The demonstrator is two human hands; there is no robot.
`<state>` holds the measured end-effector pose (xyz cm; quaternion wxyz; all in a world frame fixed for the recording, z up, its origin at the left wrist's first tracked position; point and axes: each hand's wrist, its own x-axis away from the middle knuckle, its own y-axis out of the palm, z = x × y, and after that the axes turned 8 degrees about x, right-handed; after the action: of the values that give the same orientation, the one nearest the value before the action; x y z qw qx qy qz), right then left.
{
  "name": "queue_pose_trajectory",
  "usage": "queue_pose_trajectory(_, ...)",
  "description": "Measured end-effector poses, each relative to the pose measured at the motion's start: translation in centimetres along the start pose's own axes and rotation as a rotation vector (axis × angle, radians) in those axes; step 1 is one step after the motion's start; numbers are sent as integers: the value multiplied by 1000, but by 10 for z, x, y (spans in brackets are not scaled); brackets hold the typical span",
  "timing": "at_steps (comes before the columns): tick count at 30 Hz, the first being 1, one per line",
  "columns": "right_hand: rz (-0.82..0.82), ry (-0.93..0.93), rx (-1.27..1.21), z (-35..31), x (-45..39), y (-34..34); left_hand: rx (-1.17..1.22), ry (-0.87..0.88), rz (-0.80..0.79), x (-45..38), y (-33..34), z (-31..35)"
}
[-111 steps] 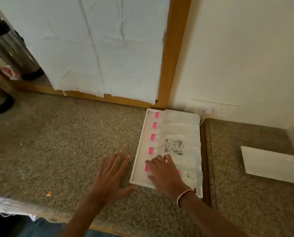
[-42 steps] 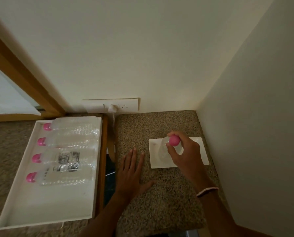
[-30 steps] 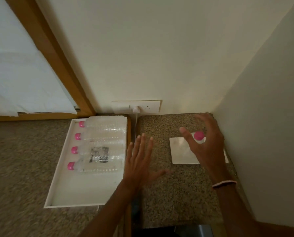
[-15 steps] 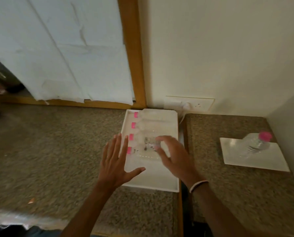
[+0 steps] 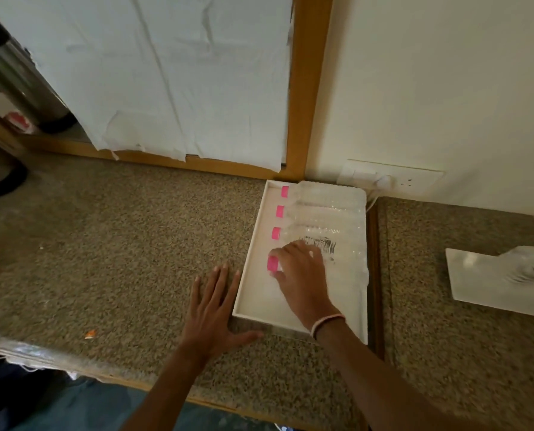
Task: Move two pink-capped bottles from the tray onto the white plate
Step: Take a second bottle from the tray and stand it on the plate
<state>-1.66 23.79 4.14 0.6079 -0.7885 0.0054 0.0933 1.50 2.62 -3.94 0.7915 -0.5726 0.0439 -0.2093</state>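
Note:
A white tray (image 5: pixel 259 306) on the speckled counter holds several clear bottles lying side by side, pink caps to the left. My right hand (image 5: pixel 303 272) rests on the nearest bottle (image 5: pixel 346 269), fingers curled round its neck beside the pink cap (image 5: pixel 272 263). Flat on the counter just left of the tray lies my left hand (image 5: pixel 214 309), fingers spread and holding nothing. At the right edge a white plate (image 5: pixel 483 287) carries one pink-capped bottle (image 5: pixel 533 265), standing tilted and blurred.
A wall socket with a white plug (image 5: pixel 386 181) sits behind the tray. A dark gap (image 5: pixel 374 275) splits the two counter sections. A steel flask (image 5: pixel 20 85) stands at the far left, and a wood-framed window covered in paper runs behind the counter.
My right hand has come down from above the tray onto the nearest bottle's neck. My left hand has dropped flat onto the counter. The view has shifted left, pushing the plate to the edge.

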Motion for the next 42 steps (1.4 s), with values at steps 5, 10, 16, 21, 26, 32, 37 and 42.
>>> queue_pose_trajectory(5,269,225,-271,35,21,-71,-27,6,6,-3,4,-2)
queue_pose_trajectory(10,232,304,-504,68,37,-96,-29,10,16,-2,2,-1)
queue_pose_trajectory(16,324,281,-574,95,60,-123,15,-23,75,-15,-10,27)
queue_pose_trajectory(21,484,253,-624,124,70,-174,61,96,178,-43,-31,89)
queue_pose_trajectory(26,672,261,-695,168,80,-229,32,225,206,-78,-28,173)
queue_pose_trajectory(32,853,291,-677,227,96,-278,66,326,188,-113,-1,257)
queue_pose_trajectory(37,898,367,-594,290,111,-290,102,339,139,-140,31,307)
queue_pose_trajectory(42,854,451,-497,351,123,-275,76,308,64,-160,70,344)
